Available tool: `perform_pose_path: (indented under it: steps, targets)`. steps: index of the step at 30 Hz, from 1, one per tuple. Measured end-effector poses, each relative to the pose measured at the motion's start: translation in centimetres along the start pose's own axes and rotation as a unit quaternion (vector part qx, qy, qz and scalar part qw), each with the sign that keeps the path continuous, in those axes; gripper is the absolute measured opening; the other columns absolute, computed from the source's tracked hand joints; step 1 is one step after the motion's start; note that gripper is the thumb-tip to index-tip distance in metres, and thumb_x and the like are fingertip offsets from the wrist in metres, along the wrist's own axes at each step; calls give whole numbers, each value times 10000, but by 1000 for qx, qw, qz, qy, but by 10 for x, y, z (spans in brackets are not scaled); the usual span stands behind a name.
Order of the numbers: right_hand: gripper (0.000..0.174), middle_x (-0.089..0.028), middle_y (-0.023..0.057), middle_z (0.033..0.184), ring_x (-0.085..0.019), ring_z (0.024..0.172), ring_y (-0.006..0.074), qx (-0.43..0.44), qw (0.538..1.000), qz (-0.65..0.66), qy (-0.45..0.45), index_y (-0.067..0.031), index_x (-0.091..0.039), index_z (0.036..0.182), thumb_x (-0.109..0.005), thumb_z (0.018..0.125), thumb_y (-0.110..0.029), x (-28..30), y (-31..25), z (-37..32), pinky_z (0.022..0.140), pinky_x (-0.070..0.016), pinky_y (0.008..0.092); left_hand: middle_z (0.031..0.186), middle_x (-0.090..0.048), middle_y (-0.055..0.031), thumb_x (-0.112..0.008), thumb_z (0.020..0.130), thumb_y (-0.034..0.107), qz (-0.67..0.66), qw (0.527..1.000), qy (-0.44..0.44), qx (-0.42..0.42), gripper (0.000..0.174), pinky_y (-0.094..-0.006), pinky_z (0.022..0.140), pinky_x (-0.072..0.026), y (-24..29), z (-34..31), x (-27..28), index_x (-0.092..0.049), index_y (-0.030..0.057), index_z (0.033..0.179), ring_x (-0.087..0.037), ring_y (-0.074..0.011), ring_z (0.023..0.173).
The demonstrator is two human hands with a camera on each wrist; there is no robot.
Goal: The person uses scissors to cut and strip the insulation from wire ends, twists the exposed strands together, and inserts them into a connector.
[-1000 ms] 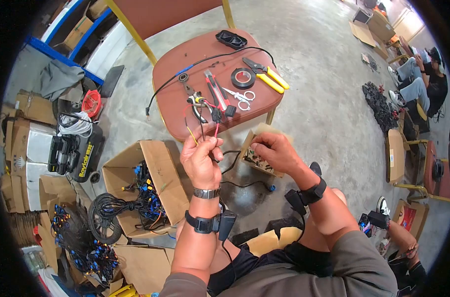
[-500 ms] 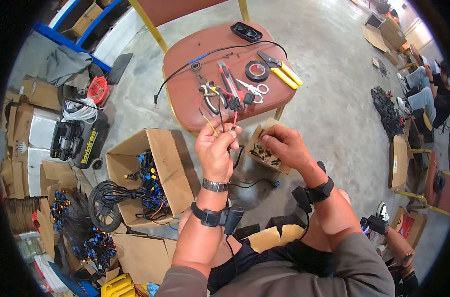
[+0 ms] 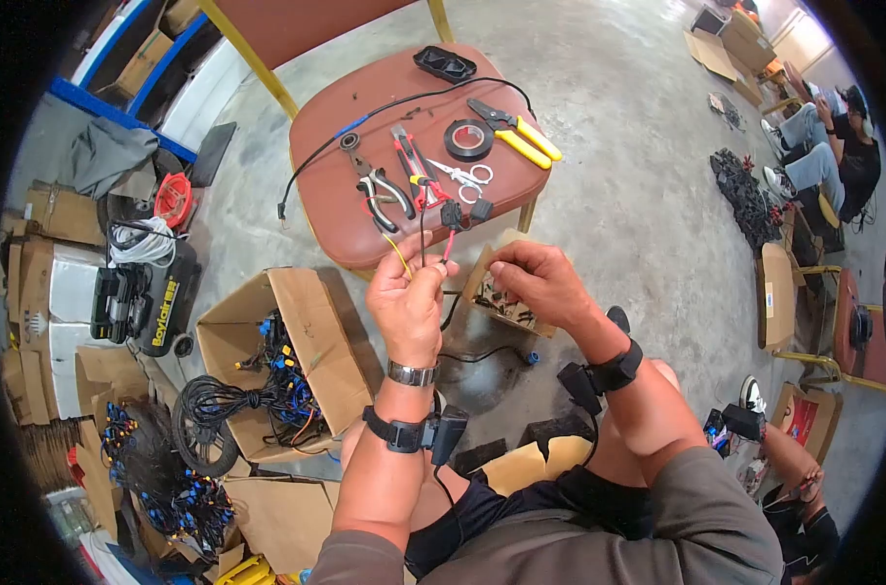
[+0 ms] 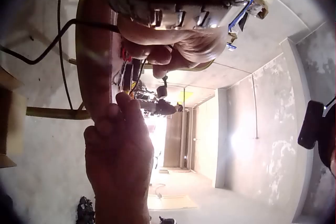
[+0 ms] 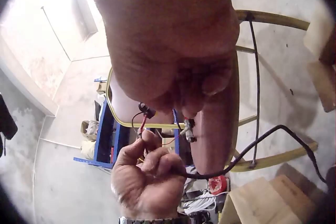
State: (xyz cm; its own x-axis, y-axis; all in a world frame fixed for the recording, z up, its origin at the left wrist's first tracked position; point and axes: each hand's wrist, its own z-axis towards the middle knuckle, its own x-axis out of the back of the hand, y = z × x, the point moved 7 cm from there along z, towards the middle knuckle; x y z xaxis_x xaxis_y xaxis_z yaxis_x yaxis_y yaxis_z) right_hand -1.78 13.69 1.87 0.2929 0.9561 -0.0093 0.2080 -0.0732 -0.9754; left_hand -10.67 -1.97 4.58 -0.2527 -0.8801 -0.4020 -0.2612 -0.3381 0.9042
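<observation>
My left hand (image 3: 409,302) pinches a cable with thin red, black and yellow wires (image 3: 400,255) between thumb and fingers. From the wires' upper end hang small black connectors (image 3: 453,214), seen over the front of the chair seat. The black cable (image 5: 231,166) runs out below that hand in the right wrist view. To its right, apart from it, my right hand (image 3: 540,281) is over a small cardboard box (image 3: 506,310) of small dark parts. Its fingertips are drawn in against the thumb; I cannot tell whether they hold something small.
On the brown chair seat (image 3: 331,112) lie pliers (image 3: 380,185), a red cutter (image 3: 409,156), scissors (image 3: 462,175), black tape (image 3: 468,140), yellow-handled strippers (image 3: 521,132) and a black cable. A carton (image 3: 331,341) of wiring stands left; a compressor (image 3: 165,297) is beyond it.
The head view has shifted and come back. The connectors on the held wires have swung right over the seat, past the pliers. My right hand has stayed over the small box.
</observation>
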Motion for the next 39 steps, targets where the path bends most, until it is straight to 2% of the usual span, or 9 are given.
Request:
perform_pose_path:
  steps: [7,13,16,19,22,26,29,31,39]
  targets:
    - [187,-663,36,794,-603,735,91,1,1000,10,1,32,-669,978,-619,946,-146,1,2,-1,651,-499,265,796,-677,-76,-544,829,-47,-13,1000,7,19,374,-164,426,-287,-3,2,4,-605,-45,1199,-476,-24,507]
    - [176,-657,28,794,-595,742,82,-20,1000,10,6,32,-671,979,-625,932,-131,3,6,0,654,-497,259,832,-678,-116,-535,821,-70,-66,996,-41,42,423,-180,454,-350,-8,1,-6,-565,-54,1243,-465,-56,498]
    - [134,-631,-2,795,-569,684,57,26,1000,-4,12,8,-663,990,-603,960,-108,4,2,2,611,-502,233,884,-693,-150,-557,820,-56,-47,995,-75,49,431,-189,478,-385,-13,0,-9,-559,-41,1251,-490,-86,522]
    - [209,-644,25,838,-590,758,73,17,999,31,3,21,-643,1076,-627,923,-120,7,7,2,655,-488,251,882,-694,-141,-563,809,-74,-30,996,-68,48,439,-189,480,-384,-15,-2,-13,-561,-43,1246,-498,-79,543]
    - [349,-634,32,893,-593,768,85,52,994,99,16,5,-572,1236,-622,917,-130,11,-8,-1,656,-483,250,890,-695,-124,-577,810,-88,16,996,-85,36,436,-185,492,-392,-14,-5,-18,-564,-42,1244,-582,-85,619]
    - [467,-628,34,910,-587,720,100,33,971,235,-7,-6,-503,1348,-610,924,-170,20,-18,-2,613,-466,236,913,-699,-104,-612,819,-90,67,989,-127,40,408,-179,527,-424,-16,-12,-28,-584,-45,1223,-681,-125,782]
    - [417,-636,40,907,-583,698,81,-19,967,252,-12,-5,-541,1302,-623,929,-173,28,-7,-2,581,-454,222,945,-702,-98,-641,827,-80,102,980,-163,48,364,-189,564,-462,-24,-18,-34,-610,-52,1189,-699,-142,857]
    - [291,-652,36,853,-572,630,66,-34,967,253,-9,-14,-611,1170,-651,917,-152,30,-2,-3,527,-435,211,969,-705,-99,-656,833,-72,123,973,-190,35,325,-198,586,-485,-26,-21,-38,-631,-58,1156,-696,-138,860]
    - [155,-660,28,794,-583,588,73,-39,966,255,9,-38,-634,1021,-670,901,-130,39,-2,-7,501,-435,211,898,-722,-111,-678,851,-33,186,967,-168,41,206,-221,589,-504,-30,-24,-37,-672,-65,1054,-659,-110,732]
